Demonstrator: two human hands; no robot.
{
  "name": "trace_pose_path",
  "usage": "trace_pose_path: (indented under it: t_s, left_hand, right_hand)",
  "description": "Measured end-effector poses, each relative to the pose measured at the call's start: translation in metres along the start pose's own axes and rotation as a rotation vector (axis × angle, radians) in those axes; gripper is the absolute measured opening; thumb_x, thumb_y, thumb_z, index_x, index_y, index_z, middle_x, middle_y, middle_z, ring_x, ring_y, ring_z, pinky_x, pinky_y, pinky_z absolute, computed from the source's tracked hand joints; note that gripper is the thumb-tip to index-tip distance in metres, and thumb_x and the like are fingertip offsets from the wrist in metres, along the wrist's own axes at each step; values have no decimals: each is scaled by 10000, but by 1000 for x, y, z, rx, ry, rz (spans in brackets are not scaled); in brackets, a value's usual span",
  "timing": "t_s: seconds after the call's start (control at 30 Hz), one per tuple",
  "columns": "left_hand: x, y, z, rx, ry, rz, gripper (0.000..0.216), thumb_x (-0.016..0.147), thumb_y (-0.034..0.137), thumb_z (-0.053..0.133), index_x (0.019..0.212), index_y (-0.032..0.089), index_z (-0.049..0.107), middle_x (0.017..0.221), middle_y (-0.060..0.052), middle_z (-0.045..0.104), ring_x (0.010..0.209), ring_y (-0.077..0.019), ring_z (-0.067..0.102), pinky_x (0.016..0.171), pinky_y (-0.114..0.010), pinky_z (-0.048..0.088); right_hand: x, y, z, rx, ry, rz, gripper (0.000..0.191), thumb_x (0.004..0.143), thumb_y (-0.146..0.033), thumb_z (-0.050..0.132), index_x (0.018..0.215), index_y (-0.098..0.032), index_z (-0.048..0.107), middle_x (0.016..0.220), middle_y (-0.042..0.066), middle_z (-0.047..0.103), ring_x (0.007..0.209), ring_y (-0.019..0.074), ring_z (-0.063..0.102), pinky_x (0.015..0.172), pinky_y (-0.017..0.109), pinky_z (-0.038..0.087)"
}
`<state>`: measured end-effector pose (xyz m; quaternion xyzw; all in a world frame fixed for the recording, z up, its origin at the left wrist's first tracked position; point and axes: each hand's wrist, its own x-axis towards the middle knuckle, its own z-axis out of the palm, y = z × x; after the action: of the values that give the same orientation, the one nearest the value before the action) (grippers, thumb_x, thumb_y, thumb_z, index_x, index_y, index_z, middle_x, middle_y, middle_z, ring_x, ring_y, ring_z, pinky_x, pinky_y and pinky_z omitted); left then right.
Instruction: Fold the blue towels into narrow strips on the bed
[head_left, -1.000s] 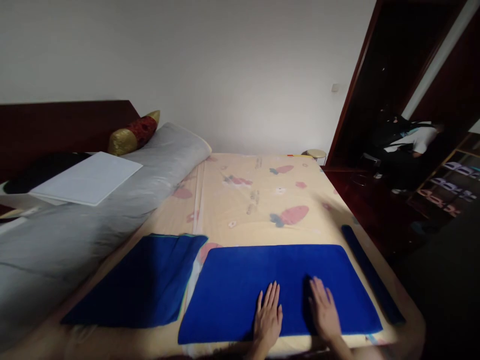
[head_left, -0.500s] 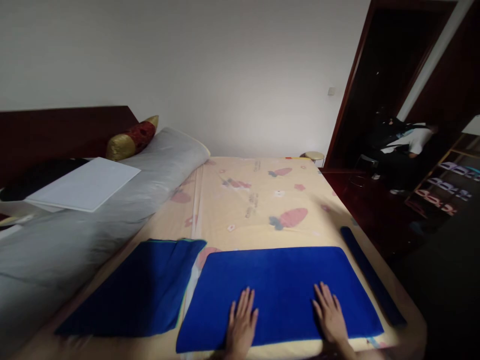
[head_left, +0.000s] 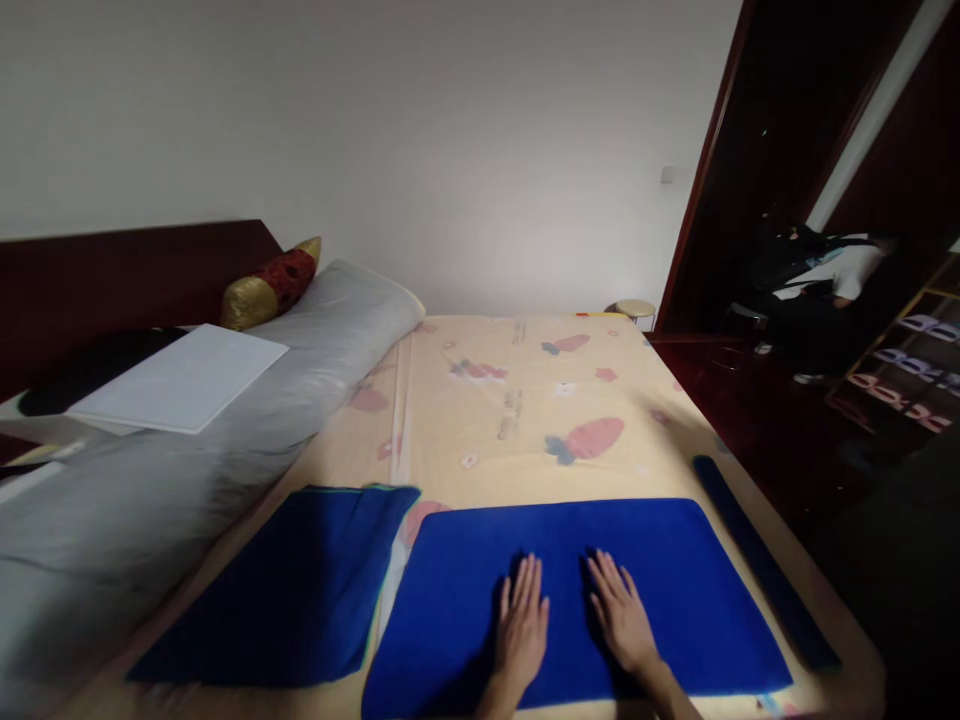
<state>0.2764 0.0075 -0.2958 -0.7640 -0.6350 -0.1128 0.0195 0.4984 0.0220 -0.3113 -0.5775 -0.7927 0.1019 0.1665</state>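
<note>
A blue towel point(head_left: 675, 580) lies spread flat near the front edge of the bed point(head_left: 525, 400). My left hand point(head_left: 521, 630) rests palm down on its middle, fingers stretched out. My right hand point(head_left: 621, 615) lies flat on the towel just beside it, fingers also extended. Neither hand holds anything. A second, darker blue cloth point(head_left: 292, 590) lies flat to the left of the towel. A rolled or narrow blue strip point(head_left: 761, 560) lies along the bed's right edge.
A grey bolster point(head_left: 225, 400) runs along the left with a white board point(head_left: 180, 378) on it and a red and gold cushion point(head_left: 270, 282) behind. Dark wooden headboard point(head_left: 112, 270) at left. A dark doorway, shelves and a small round stool point(head_left: 634, 308) stand at right.
My hands were close together, spread apart across the towel, then came back together near its middle. The view has shifted slightly.
</note>
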Motion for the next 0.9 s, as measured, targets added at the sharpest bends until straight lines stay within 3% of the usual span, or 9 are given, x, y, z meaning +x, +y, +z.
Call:
trace_pose_path:
  t_s: [0.1, 0.17, 0.37, 0.47, 0.57, 0.7, 0.77, 0.83, 0.9]
  left_hand:
    - [29, 30, 14, -63, -53, 84, 556, 968, 314, 249, 1485, 297, 46, 1568, 20, 293, 1432, -164, 323, 1163, -403, 325]
    - [32, 13, 16, -73, -97, 90, 547, 970, 368, 256, 1481, 331, 66, 1570, 33, 279, 1431, -167, 326, 1161, -428, 333]
    - [-17, -137, -2, 101, -44, -288, 567, 949, 462, 280, 1479, 277, 193, 1558, -23, 320, 1433, -225, 328, 1164, -525, 284]
    - [-31, -172, -6, 123, -15, -286, 573, 948, 466, 290, 1481, 279, 194, 1547, -19, 351, 1424, -212, 345, 1168, -500, 286]
    - [-10, -141, -1, 88, 24, -247, 552, 966, 398, 266, 1489, 270, 144, 1548, -17, 350, 1432, -198, 328, 1167, -478, 308]
    - [53, -44, 11, -52, -31, -30, 541, 974, 279, 228, 1493, 280, 76, 1576, 16, 284, 1452, -156, 266, 1171, -421, 330]
    - [80, -13, 14, -110, -98, 84, 547, 967, 256, 234, 1492, 282, 84, 1580, 16, 265, 1454, -156, 259, 1181, -423, 314]
    - [95, -15, 14, -133, -173, 107, 536, 966, 288, 245, 1487, 295, 120, 1577, 19, 264, 1453, -165, 267, 1186, -451, 295]
    - [97, -52, 9, -104, -211, 5, 519, 968, 356, 250, 1479, 312, 171, 1575, 20, 266, 1452, -178, 276, 1187, -488, 270]
  right_hand:
    - [34, -30, 12, 50, -98, -110, 523, 983, -393, 253, 1492, -311, 163, 1574, 8, 244, 1455, 193, 235, 1179, 444, 279]
    - [36, -10, 11, 16, -106, -80, 519, 980, -429, 255, 1484, -320, 195, 1569, 8, 256, 1452, 201, 246, 1173, 458, 286]
    - [-37, 155, -26, -236, 106, 308, 660, 926, -603, 268, 1491, -264, 232, 1565, 53, 293, 1448, 243, 267, 1168, 516, 269]
    - [-59, 190, -37, -275, 161, 336, 723, 908, -654, 217, 1492, -228, 247, 1561, 69, 306, 1449, 253, 264, 1163, 518, 280]
    - [-33, 146, -27, -269, 198, 282, 693, 925, -625, 226, 1482, -215, 281, 1570, 79, 272, 1453, 257, 253, 1169, 520, 265]
    - [44, 30, 5, -111, 7, -6, 573, 974, -494, 254, 1496, -266, 197, 1570, 26, 256, 1457, 193, 237, 1178, 446, 282]
    - [77, -6, 16, -38, -83, -104, 555, 981, -478, 233, 1498, -291, 159, 1574, 14, 236, 1458, 188, 230, 1175, 443, 288]
    - [94, -5, 16, -5, -148, -166, 545, 979, -490, 232, 1493, -328, 153, 1577, 1, 221, 1457, 188, 230, 1176, 447, 284]
    - [94, 35, 5, -29, -167, -133, 544, 969, -521, 248, 1482, -351, 193, 1576, -5, 235, 1454, 195, 242, 1176, 455, 275]
